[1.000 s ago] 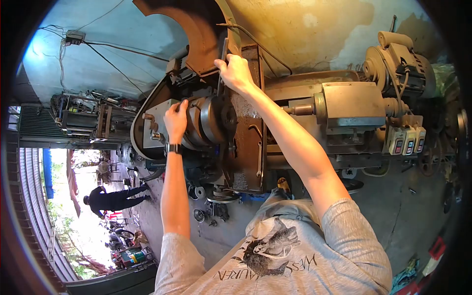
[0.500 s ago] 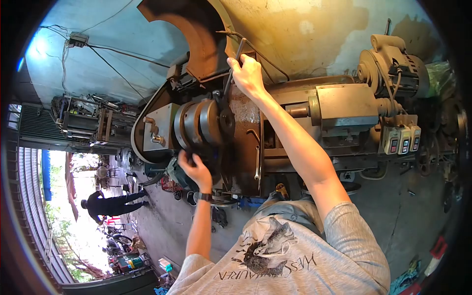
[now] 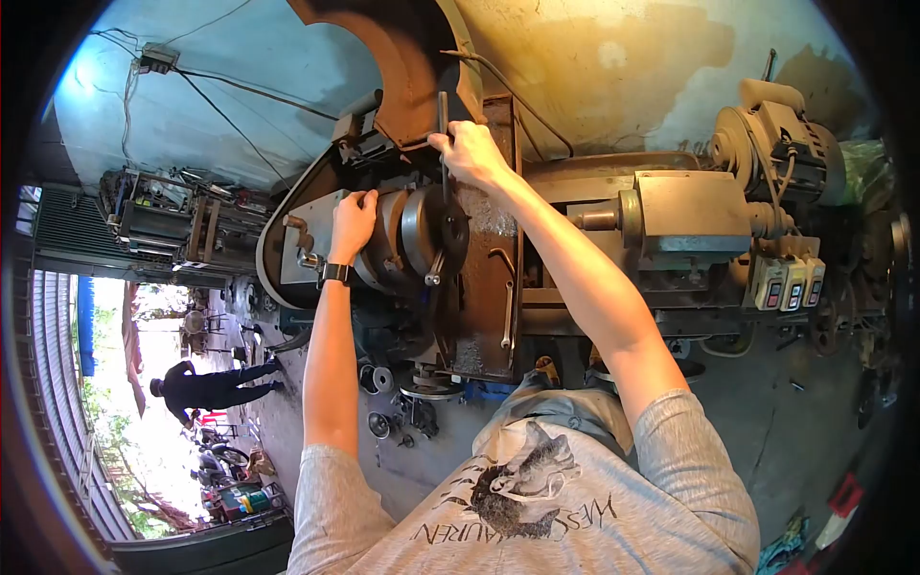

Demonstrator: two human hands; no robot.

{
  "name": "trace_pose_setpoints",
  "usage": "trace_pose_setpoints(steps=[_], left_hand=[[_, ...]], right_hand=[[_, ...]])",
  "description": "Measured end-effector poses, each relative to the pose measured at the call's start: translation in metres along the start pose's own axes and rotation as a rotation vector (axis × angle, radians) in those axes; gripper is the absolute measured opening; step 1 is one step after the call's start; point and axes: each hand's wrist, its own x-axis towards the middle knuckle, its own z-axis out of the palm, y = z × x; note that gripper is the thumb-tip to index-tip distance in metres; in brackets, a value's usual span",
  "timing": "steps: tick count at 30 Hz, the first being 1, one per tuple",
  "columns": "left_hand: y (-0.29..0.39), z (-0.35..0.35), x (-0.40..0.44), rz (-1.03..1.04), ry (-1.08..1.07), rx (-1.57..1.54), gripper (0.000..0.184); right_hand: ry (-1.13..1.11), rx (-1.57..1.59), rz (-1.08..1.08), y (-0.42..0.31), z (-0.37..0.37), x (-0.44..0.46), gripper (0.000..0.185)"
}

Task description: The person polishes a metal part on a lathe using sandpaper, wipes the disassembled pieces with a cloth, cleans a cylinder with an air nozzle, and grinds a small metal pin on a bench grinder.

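Note:
My right hand (image 3: 472, 153) is closed around an upright steel bar (image 3: 444, 113). The bar's lower part runs down beside the face of a round metal drum (image 3: 419, 225) on the machine. My left hand (image 3: 353, 225), with a dark band on its wrist, lies on the drum's left side, fingers curled over the top; its exact grip is partly hidden. A bolt-like piece (image 3: 434, 271) sticks out at the drum's lower front. On the rusty plate (image 3: 479, 331) to the right lie a combination wrench (image 3: 508, 314) and a bent rod (image 3: 501, 257).
A curved metal guard (image 3: 422, 72) stands above the drum. To the right are a metal block (image 3: 692, 206), a motor (image 3: 776, 144) and switch boxes (image 3: 789, 287). Round parts (image 3: 381, 379) lie on the floor. A person in dark clothes (image 3: 206, 385) stands near the doorway at left.
My left hand has risen from below the drum to its upper left side. The bar in my right hand has swung from a rightward tilt to nearly upright, and that hand is slightly lower.

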Motion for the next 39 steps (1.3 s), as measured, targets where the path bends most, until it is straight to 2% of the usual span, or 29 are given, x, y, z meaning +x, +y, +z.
trace_pose_setpoints(steps=[1, 3, 5, 6, 7, 9, 11, 13, 14, 16, 19, 21, 23, 25, 27, 28, 29, 31, 33, 35, 37, 38, 39], left_hand=[[0.003, 0.000, -0.003, -0.008, 0.037, -0.020, 0.045], [0.008, -0.001, -0.006, -0.049, 0.053, -0.012, 0.047], [0.013, -0.005, -0.008, -0.088, 0.069, 0.002, 0.049], [0.016, -0.006, -0.008, -0.103, 0.053, 0.018, 0.051], [0.017, -0.005, -0.007, -0.117, 0.037, 0.033, 0.052], [0.012, -0.002, -0.006, -0.107, 0.072, 0.015, 0.051], [0.003, 0.000, -0.011, -0.104, 0.096, 0.005, 0.050], [0.007, -0.001, -0.016, -0.086, 0.140, -0.069, 0.047], [0.007, 0.001, -0.022, -0.084, 0.138, -0.070, 0.047], [0.007, 0.007, -0.041, -0.024, 0.364, -0.094, 0.044], [0.002, 0.035, -0.087, 0.034, 0.654, -0.223, 0.038], [-0.005, 0.069, -0.123, -0.025, 0.817, -0.283, 0.042], [-0.023, 0.102, -0.167, -0.138, 0.769, -0.219, 0.043], [-0.044, 0.127, -0.215, -0.210, 0.541, -0.162, 0.041], [-0.033, 0.132, -0.240, -0.242, 0.380, -0.483, 0.042], [-0.028, 0.126, -0.240, -0.275, 0.414, -0.453, 0.038], [-0.030, 0.120, -0.230, -0.190, 0.547, -0.401, 0.036], [-0.005, 0.077, -0.193, -0.146, 0.654, -0.444, 0.035], [0.000, 0.042, -0.146, 0.041, 0.722, -0.420, 0.033], [0.003, 0.015, -0.102, 0.197, 0.722, -0.158, 0.030], [0.000, 0.001, -0.063, 0.194, 0.461, -0.259, 0.026], [-0.003, -0.002, -0.048, 0.195, 0.460, -0.260, 0.026], [-0.005, -0.004, -0.035, 0.190, 0.292, -0.208, 0.026]], right_hand=[[-0.011, -0.007, -0.010, -0.001, -0.002, 0.004, 0.047], [0.194, -0.002, -0.089, -0.006, -0.005, 0.008, 0.042], [0.156, 0.158, 0.036, -0.012, -0.011, 0.011, 0.041], [0.128, 0.081, 0.053, -0.007, -0.003, 0.008, 0.042], [0.092, -0.117, -0.132, -0.002, 0.008, -0.003, 0.041], [0.066, -0.096, -0.130, 0.002, 0.003, 0.003, 0.040], [0.108, 0.066, -0.005, -0.004, -0.007, 0.004, 0.041], [0.297, 0.133, -0.053, -0.007, -0.015, 0.005, 0.039], [0.279, 0.224, 0.005, -0.008, -0.020, 0.004, 0.036], [0.267, 0.314, 0.061, -0.012, -0.030, -0.005, 0.034], [0.320, 0.194, 0.047, -0.005, -0.032, -0.016, 0.032], [0.361, 0.199, 0.038, 0.008, -0.025, -0.019, 0.033], [0.337, 0.197, 0.075, 0.007, -0.028, -0.023, 0.032], [0.347, 0.169, 0.042, 0.009, -0.028, -0.023, 0.032], [0.337, 0.171, 0.029, 0.009, -0.033, -0.022, 0.032], [0.326, 0.177, 0.023, 0.010, -0.035, -0.022, 0.032], [0.327, 0.177, 0.025, 0.011, -0.035, -0.022, 0.032], [0.319, 0.242, 0.070, 0.010, -0.036, -0.021, 0.032], [0.327, 0.227, 0.063, 0.011, -0.037, -0.022, 0.031], [0.325, 0.188, 0.047, 0.016, -0.034, -0.022, 0.031], [0.316, 0.184, 0.053, 0.013, -0.038, -0.025, 0.032], [0.303, 0.181, 0.056, 0.012, -0.038, -0.025, 0.032], [0.304, 0.180, 0.057, 0.013, -0.037, -0.023, 0.032]])
